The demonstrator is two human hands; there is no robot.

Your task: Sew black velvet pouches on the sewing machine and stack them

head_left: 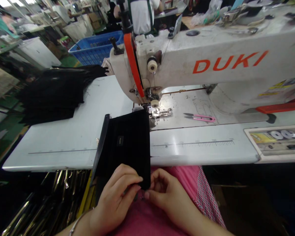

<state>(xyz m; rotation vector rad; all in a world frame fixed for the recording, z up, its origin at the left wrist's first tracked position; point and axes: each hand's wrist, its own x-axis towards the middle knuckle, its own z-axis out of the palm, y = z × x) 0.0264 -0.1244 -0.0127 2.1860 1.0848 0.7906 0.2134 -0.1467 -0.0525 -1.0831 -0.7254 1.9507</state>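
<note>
A black fabric piece (130, 141) with a small dark label lies over the table's front edge, its far corner by the needle of the sewing machine (177, 65). A stiff black strip runs along its left side. My left hand (120, 193) pinches the near edge of the fabric between thumb and fingers. Close beside it, my right hand (164, 190) is closed at the near right corner, thumb against fingers. Short dark threads show between the two hands; whether the right fingers hold them or the fabric edge, I cannot tell.
Pink thread snips (200, 117) lie on the machine bed. A pile of black fabric (56, 91) sits at the left of the table (64, 137). Behind it is a blue crate (95, 47). A bobbin tray (275, 144) is at the right. Brass-coloured zippers (41, 203) hang below left. Another person works behind.
</note>
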